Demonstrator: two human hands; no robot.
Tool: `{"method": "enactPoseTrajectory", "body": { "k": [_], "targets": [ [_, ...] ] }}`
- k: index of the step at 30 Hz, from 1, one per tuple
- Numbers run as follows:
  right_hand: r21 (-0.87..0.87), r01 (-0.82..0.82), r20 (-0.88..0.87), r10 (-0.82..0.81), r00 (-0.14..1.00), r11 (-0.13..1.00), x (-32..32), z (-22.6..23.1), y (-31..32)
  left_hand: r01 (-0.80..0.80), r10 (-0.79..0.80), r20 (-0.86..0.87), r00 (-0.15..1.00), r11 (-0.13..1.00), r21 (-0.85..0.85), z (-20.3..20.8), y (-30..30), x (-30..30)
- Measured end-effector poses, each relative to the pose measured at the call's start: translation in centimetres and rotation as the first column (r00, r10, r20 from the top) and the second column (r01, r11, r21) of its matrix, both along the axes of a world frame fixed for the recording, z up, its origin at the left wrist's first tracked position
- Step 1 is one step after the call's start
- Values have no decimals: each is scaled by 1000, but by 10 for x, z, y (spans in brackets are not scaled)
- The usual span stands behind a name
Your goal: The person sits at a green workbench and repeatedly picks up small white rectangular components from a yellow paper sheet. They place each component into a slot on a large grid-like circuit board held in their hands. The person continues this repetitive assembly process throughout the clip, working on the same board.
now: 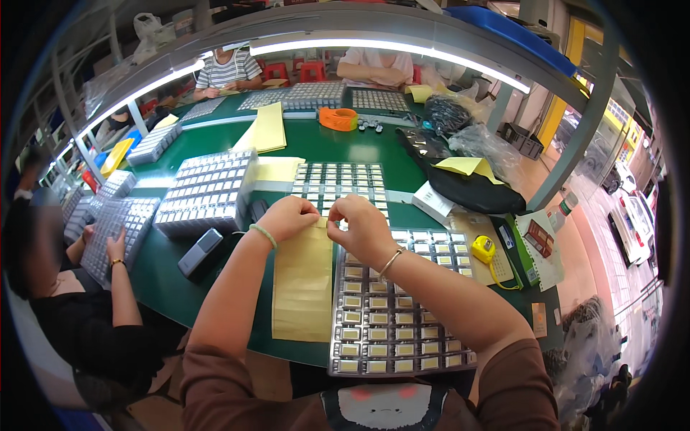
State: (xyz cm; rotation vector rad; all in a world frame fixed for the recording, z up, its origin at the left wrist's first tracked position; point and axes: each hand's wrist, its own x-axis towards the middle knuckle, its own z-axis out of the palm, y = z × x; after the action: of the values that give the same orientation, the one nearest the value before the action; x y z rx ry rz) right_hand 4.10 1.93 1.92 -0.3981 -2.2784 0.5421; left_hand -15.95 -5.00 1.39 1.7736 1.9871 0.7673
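A long yellow paper sheet (302, 294) stretches toward me, its far edge under my left hand (286, 218). The fingers of that hand are pinched at the sheet's top edge. My right hand (365, 231) is curled beside it, thumb and fingertips pressed together near the sheet's top right corner; whatever they may hold is too small to make out. Under my right forearm lies a clear compartment tray (379, 318) with rows of small silvery parts, each bearing a pale yellow rectangle. Just beyond my hands sits a second filled tray (339, 174), partly covered by them.
Stacked trays (208, 192) and a grey power bank (200, 253) stand left. Rightward lie a yellow tape measure (484, 248), white box (433, 203) and black bag (471, 188). An orange tape dispenser (338, 119) sits farther back. A co-worker at left holds a tray (118, 233).
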Motion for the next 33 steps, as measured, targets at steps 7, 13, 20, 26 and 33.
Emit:
{"method": "enactPoseTrajectory", "body": {
  "k": [7, 13, 20, 26, 33],
  "targets": [
    [-426, 66, -99, -120, 988, 902, 90, 38, 12, -129, 137, -372, 918, 991, 46, -32, -9, 0],
    [-584, 258, -5, -322, 947, 769, 154, 0, 28, 245, -289, 121, 950, 926, 288, 17, 4, 80],
    [-485, 326, 73, -333, 940, 812, 146, -16, 25, 494, -507, -32, 861, 820, 288, -3, 29, 127],
    [-644, 127, -100, -248, 964, 754, 147, -2, 14, 379, -407, 538, 738, 910, 168, 8, 31, 149],
    [-633, 116, -114, -241, 964, 766, 144, 6, 11, 335, -330, 679, 656, 933, 129, 9, 36, 152]
  ]
}}
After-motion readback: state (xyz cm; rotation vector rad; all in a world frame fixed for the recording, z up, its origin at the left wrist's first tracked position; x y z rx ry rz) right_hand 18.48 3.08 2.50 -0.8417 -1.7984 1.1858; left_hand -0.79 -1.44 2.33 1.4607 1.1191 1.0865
